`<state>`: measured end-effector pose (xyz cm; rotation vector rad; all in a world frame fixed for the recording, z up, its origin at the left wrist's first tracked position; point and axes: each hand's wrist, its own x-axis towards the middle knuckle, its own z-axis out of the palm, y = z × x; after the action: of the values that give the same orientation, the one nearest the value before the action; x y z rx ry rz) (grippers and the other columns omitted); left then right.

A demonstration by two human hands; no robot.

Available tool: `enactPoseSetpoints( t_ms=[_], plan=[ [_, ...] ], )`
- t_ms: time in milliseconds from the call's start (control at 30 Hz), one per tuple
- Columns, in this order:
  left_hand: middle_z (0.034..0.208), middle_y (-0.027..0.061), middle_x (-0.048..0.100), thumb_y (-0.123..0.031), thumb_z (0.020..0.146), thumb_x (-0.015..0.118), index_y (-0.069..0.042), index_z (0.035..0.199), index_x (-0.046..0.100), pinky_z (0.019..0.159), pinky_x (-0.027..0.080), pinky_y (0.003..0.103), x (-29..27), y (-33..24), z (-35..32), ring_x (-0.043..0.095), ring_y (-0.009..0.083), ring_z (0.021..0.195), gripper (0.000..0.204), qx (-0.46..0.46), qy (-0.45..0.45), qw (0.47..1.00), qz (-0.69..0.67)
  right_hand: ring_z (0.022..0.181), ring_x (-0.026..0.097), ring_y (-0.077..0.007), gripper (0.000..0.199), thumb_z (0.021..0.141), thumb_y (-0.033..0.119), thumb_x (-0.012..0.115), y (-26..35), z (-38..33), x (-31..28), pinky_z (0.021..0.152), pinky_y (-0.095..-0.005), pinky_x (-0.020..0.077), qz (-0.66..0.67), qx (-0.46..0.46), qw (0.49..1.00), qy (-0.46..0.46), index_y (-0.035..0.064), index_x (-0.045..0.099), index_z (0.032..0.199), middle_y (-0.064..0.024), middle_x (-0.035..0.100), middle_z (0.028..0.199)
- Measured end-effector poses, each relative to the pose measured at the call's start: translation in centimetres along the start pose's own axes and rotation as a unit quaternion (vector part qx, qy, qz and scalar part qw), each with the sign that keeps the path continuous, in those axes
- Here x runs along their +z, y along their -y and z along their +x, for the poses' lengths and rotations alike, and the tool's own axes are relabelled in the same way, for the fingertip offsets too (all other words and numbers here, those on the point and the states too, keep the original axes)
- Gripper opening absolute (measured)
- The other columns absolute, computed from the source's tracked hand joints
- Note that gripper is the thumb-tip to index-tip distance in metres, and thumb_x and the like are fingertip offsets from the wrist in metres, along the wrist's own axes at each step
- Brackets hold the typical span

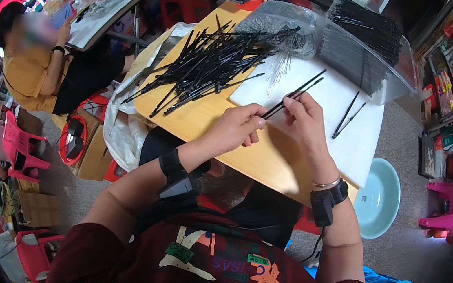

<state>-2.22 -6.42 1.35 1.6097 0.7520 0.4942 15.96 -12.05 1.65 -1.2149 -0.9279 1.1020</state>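
While the left hand [236,126] pinches thin black sticks [295,95], the right hand [303,121] grips them too.

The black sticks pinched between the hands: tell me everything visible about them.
The black sticks are thin, straight and dark, plastic by their look, apparently two lying close together. They slant up and to the right over the white board. The left hand pinches their lower end at the fingertips, and the right hand grips just above. Their upper ends stick out free beyond the fingers.
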Motion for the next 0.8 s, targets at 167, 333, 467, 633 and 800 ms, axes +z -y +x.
enactPoseSetpoints(
  t_ms=[167, 333, 467, 633, 800],
  plan=[
    [0.084, 0.0064, 0.059, -0.012, 0.093, 0.052, 0.001, 0.110, 0.052, 0.060, 0.051, 0.023, -1.3, 2.0, 2.6, 0.063, 0.0142, 0.071, 0.022, -0.014, 0.019, 0.983, -0.183, 0.061, 0.048, -0.0068, 0.017, 0.090, 0.018, 0.055, 0.9, 0.8, 0.0, 0.055, -0.0222, 0.0407, -0.076, -0.017, 0.996, -0.044, 0.0013, 0.058, 0.087, -0.0003, 0.054, 0.070],
    [0.087, 0.0065, 0.060, -0.012, 0.093, 0.051, 0.000, 0.108, 0.052, 0.060, 0.052, 0.024, -2.1, 2.9, 3.6, 0.063, 0.0151, 0.072, 0.019, 0.006, -0.007, 0.968, -0.253, 0.058, 0.051, -0.0089, 0.015, 0.087, 0.013, 0.052, 2.3, 3.5, -1.1, 0.053, -0.0239, 0.0406, -0.181, 0.024, 0.978, -0.097, 0.0010, 0.061, 0.089, -0.0033, 0.058, 0.073],
    [0.085, 0.0051, 0.060, -0.013, 0.094, 0.051, -0.002, 0.109, 0.053, 0.059, 0.050, 0.023, -2.3, 2.9, 3.7, 0.063, 0.0125, 0.070, 0.019, 0.010, 0.004, 0.969, -0.245, 0.056, 0.050, -0.0106, 0.016, 0.087, 0.016, 0.055, 1.8, 8.0, -1.7, 0.052, -0.0258, 0.0403, -0.153, 0.055, 0.977, -0.135, 0.0014, 0.062, 0.087, -0.0038, 0.059, 0.072],
    [0.085, 0.0039, 0.060, -0.013, 0.094, 0.052, -0.002, 0.109, 0.055, 0.058, 0.048, 0.022, -1.9, 3.1, 3.9, 0.063, 0.0116, 0.070, 0.020, 0.016, 0.019, 0.972, -0.232, 0.054, 0.048, -0.0116, 0.021, 0.086, 0.021, 0.059, 0.7, 11.4, -2.3, 0.051, -0.0281, 0.0388, -0.080, 0.161, 0.978, -0.109, 0.0035, 0.062, 0.077, -0.0028, 0.057, 0.068],
    [0.084, 0.0042, 0.059, -0.012, 0.094, 0.051, -0.001, 0.109, 0.055, 0.057, 0.048, 0.022, -1.9, 3.1, 3.2, 0.063, 0.0122, 0.070, 0.020, 0.003, -0.002, 0.975, -0.224, 0.052, 0.044, -0.0098, 0.015, 0.087, 0.016, 0.052, 1.0, 8.5, -1.6, 0.048, -0.0245, 0.0352, -0.069, 0.157, 0.984, -0.052, 0.0050, 0.059, 0.079, -0.0005, 0.051, 0.062]
  ],
)
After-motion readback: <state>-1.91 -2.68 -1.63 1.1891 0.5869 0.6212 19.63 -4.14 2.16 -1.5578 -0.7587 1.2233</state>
